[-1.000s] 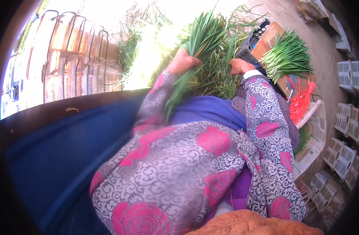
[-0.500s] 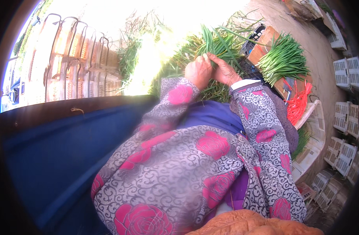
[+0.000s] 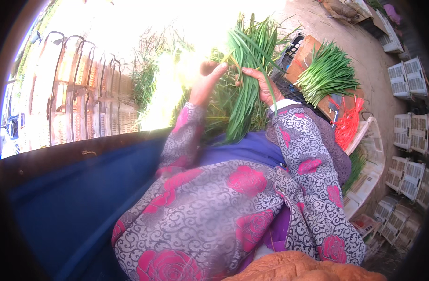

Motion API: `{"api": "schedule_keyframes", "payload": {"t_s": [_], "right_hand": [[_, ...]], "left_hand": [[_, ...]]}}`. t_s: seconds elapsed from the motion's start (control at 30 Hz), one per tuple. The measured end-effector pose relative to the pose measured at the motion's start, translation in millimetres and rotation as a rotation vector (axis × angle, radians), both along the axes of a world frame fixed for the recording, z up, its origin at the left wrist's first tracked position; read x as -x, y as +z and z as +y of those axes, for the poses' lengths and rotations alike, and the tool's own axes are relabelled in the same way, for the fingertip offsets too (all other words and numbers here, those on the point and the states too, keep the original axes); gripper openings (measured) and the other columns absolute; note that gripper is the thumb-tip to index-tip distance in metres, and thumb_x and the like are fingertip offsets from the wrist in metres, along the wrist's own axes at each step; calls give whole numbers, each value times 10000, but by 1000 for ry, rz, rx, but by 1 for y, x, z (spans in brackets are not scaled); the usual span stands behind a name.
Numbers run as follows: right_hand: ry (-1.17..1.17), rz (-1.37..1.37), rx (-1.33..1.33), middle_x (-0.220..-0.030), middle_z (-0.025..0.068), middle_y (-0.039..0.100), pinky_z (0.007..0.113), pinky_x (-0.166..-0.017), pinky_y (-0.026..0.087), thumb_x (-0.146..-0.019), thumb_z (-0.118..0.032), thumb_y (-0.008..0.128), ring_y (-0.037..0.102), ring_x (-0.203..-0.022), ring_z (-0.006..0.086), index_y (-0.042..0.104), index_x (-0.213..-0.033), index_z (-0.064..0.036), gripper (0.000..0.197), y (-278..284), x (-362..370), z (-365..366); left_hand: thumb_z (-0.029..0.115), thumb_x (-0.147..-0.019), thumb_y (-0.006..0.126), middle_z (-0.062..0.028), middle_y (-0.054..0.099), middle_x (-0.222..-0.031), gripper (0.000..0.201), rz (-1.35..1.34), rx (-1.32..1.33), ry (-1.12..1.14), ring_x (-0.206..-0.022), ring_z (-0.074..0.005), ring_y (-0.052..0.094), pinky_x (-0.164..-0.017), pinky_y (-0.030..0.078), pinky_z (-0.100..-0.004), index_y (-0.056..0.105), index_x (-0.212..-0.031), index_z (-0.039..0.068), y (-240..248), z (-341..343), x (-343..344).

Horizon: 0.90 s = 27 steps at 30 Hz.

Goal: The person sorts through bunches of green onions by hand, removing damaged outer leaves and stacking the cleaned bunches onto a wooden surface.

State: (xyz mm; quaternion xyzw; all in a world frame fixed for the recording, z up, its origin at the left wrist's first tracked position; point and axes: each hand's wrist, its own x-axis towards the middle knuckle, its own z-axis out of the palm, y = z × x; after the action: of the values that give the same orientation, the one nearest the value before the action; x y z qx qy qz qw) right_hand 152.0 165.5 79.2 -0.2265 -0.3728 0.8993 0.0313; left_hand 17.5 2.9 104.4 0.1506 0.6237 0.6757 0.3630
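Observation:
A loose bunch of long green garlic chives [image 3: 245,105] hangs from my right hand [image 3: 264,85], whose fingers are closed round its middle. Its leaves spread up and away from me at one end and droop toward my lap at the other. Just left of the bunch, my left hand [image 3: 207,80] is raised, with thumb and fingertips pinched on a thin yellowish leaf [image 3: 227,57] by the chives. Strong glare washes out part of that hand. Loose leaves and trimmings lie heaped beneath both hands.
On my right, a neat chive bundle [image 3: 329,72] lies on a brown board [image 3: 304,51] over a black crate, beside red ties [image 3: 349,122]. A white basket [image 3: 370,161] stands nearer. Stacked crates [image 3: 81,89] and a blue panel [image 3: 83,187] are on my left; more crates [image 3: 407,77] line the far right.
My hands have come apart: the left moved left and toward me, while the right stays on the chives. The bunch now hangs in full view between them. The whole view has shifted slightly.

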Motion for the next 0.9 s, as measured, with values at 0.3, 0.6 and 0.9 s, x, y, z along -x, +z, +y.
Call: {"api": "schedule_keyframes", "payload": {"t_s": [0.3,0.6,0.9], "right_hand": [[79,-39,-1014,-1066,125,710,361,-858,527,-891,-368,706,663,-977,213,615,-1227,33,531,51,-4,-20],[-279,-499,-1525,-964,153,731,376,-838,547,-843,-270,745,707,-873,261,691,-1072,27,378,53,-65,85],[500,-339,-2080,-1041,173,644,444,-787,514,-863,-241,670,618,-916,403,662,-1086,14,339,102,30,74]], "left_hand": [[110,-868,725,-129,668,-1122,436,-479,-317,-477,-975,-245,685,-806,598,-415,570,-1262,7,-45,15,-19],[-43,-737,689,-107,696,-854,380,-498,-70,-390,-573,-150,582,-521,476,-269,627,-1111,-59,-57,-2,-9],[-8,-726,750,-94,712,-1011,593,-280,-145,-609,-622,-113,584,-557,490,-240,564,-1288,21,-41,-11,-11]]}}
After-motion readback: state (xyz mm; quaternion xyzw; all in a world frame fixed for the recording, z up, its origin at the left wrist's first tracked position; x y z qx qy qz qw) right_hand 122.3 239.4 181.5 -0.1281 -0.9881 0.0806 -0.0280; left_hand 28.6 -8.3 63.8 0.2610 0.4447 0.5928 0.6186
